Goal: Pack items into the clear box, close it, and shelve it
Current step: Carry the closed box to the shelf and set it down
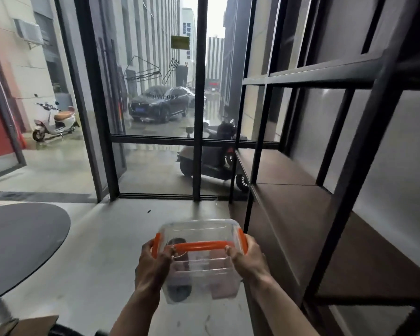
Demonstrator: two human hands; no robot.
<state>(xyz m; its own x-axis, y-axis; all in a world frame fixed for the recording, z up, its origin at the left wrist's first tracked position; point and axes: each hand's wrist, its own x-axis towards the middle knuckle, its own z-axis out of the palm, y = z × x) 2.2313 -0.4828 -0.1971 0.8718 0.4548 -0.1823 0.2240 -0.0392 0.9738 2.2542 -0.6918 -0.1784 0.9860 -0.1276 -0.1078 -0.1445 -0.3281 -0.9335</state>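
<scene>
Beside shelf unit [313, 190]: clear box [199, 263], lid shut.
L hand [153, 260] & R hand [249, 259] clamp its sides; dark round item + pinkish item inside.

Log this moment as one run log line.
stage: carrying | box: closed, held | left hand, right hand: gripping ends | shelf: right, not reached

- Ahead of you, dark-framed glass panels [155, 105] fill the upper middle — daylight, a parked car [159, 104] and scooters beyond.
- Right side: black metal shelving [325, 76] with brown boards.
- Lower left: a round dark table [22, 243] on pale concrete floor [102, 251].
</scene>
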